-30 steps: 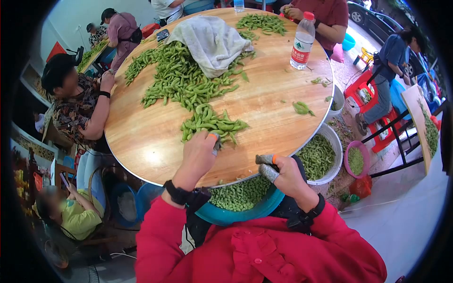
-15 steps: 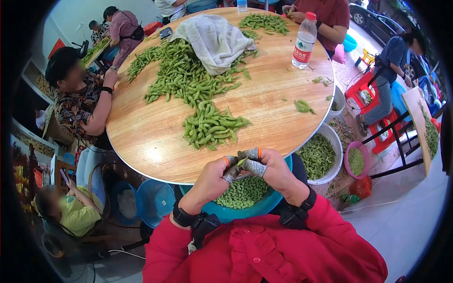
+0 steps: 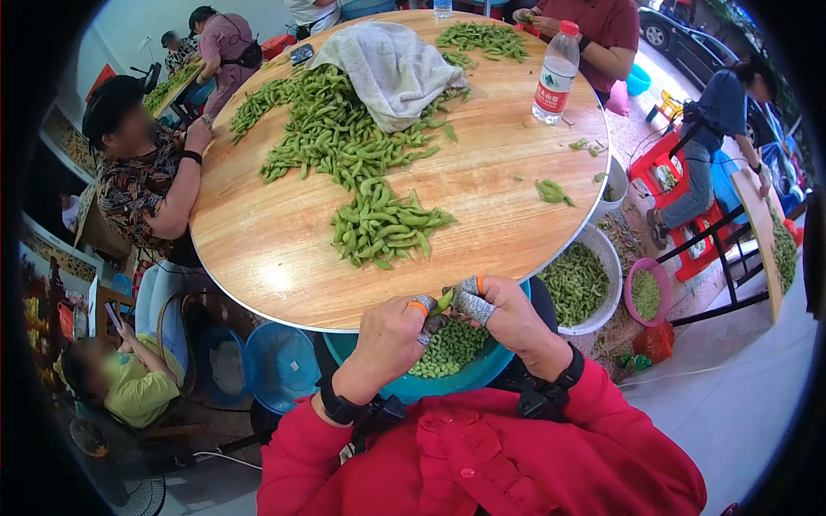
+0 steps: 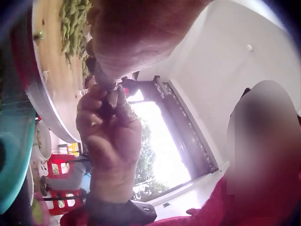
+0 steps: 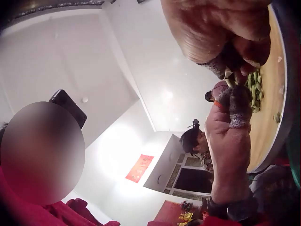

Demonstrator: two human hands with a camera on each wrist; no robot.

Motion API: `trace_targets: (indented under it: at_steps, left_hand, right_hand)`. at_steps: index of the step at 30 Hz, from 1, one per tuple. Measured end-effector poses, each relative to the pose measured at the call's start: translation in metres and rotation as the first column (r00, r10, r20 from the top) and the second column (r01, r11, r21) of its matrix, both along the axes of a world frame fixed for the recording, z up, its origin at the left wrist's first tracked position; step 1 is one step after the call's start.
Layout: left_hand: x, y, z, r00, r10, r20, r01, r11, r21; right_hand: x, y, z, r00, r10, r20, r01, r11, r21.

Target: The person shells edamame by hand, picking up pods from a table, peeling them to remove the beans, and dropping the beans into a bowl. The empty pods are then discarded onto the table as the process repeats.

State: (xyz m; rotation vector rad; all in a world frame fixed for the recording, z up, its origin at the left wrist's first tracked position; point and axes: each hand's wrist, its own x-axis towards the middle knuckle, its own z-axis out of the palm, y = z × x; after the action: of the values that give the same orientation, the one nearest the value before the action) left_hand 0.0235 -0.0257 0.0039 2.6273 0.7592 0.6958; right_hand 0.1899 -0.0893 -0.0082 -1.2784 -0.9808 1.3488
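Both hands meet above the near table edge in the head view, their thumbs and some fingertips wrapped in grey cloth with orange bands. A green soybean pod point(image 3: 443, 301) is pinched between them, the left hand point(image 3: 385, 341) at one end and the right hand point(image 3: 509, 324) at the other. Below is a teal basin point(image 3: 413, 389) holding shelled green beans point(image 3: 446, 354). On the table point(image 3: 482, 206), a small pile of pods point(image 3: 385, 225) lies just beyond the hands. In the right wrist view, the left hand point(image 5: 229, 141) faces the right one, fingertips together.
A large pod heap point(image 3: 323, 129) lies farther back, partly under a grey towel point(image 3: 387, 73). A water bottle point(image 3: 555, 77) stands on the right. Beside the table are a white tub of pods point(image 3: 585, 288) and a pink basin point(image 3: 647, 288). A person point(image 3: 146, 172) sits left.
The left hand, at the small pile a second ago, drew back to the right hand over the basin with a pod. Since then both hands have stayed together, shifting slightly right.
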Motion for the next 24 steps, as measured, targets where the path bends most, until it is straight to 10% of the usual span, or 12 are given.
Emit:
trace_targets:
  at_steps: [5, 10, 14, 17, 20, 23, 24]
  left_hand:
    - [0.001, -0.004, -0.010, 1.000, 0.001, 0.024, -0.001, 1.000, 0.012]
    - [0.001, -0.007, -0.024, 0.957, 0.050, 0.286, 0.084, 0.896, -0.435]
    - [-0.004, -0.011, -0.044, 0.852, 0.285, 0.439, 0.312, 0.397, -0.863]
    - [-0.006, -0.010, -0.046, 0.750, 0.504, 0.428, 0.557, -0.133, -0.820]
    - [-0.008, -0.011, -0.039, 0.822, 0.395, 0.411, 0.436, 0.028, -0.900]
    - [-0.006, -0.018, -0.036, 0.942, 0.176, 0.285, 0.119, 0.621, -0.775]
    - [-0.007, -0.017, -0.034, 0.940, 0.178, 0.292, 0.121, 0.626, -0.770]
  right_hand:
    - [-0.001, 0.000, -0.005, 0.998, -0.033, 0.055, 0.031, 0.999, 0.037]
    - [-0.004, -0.001, -0.017, 0.962, 0.028, -0.273, -0.004, 0.996, 0.088]
    - [-0.008, 0.000, -0.030, 0.873, 0.105, -0.477, -0.010, 0.980, 0.197]
    - [-0.008, 0.000, -0.038, 0.849, 0.133, -0.512, -0.028, 0.978, 0.207]
    - [-0.007, -0.001, -0.026, 0.922, 0.097, -0.376, -0.042, 0.988, 0.151]
    - [-0.007, -0.003, -0.028, 0.998, 0.063, -0.012, -0.060, 0.981, 0.186]
    - [-0.008, -0.003, -0.029, 0.990, 0.051, 0.135, -0.079, 0.973, 0.216]
